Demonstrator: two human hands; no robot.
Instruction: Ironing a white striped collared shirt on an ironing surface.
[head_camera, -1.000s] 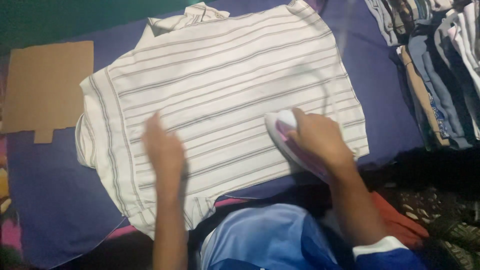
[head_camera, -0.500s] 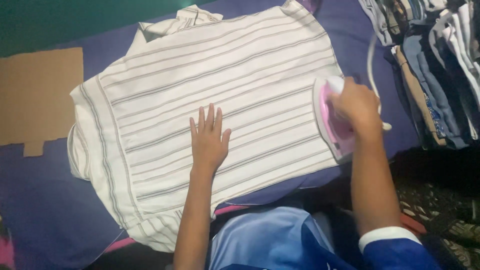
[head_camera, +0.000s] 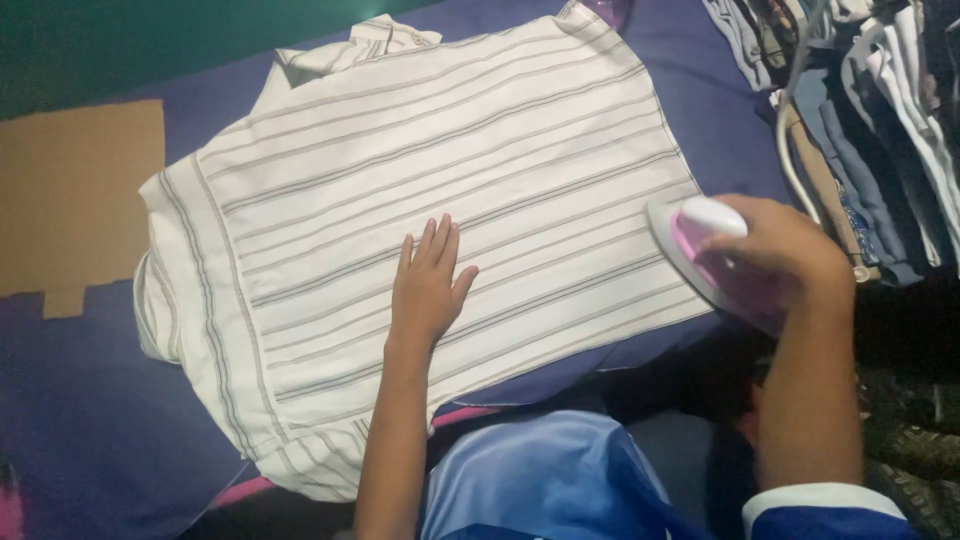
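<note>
Blue cloth of my top nearest | my left hand (head_camera: 428, 285) flat, fingers spread, on striped white shirt (head_camera: 420, 190) | my right hand (head_camera: 785, 250) closed around pink-white iron (head_camera: 700, 255) at shirt's right edge | purple sheet (head_camera: 90, 420) beneath | cardboard (head_camera: 75, 205) far left | clothes stack (head_camera: 870, 120) far right

The right hand (head_camera: 775, 250) covered the iron's (head_camera: 700, 255) handle and rear. The shirt's (head_camera: 420, 230) lower hem was hidden behind the left forearm. The clothes pile (head_camera: 860, 120) ran off the right edge, its pieces indistinct.
</note>
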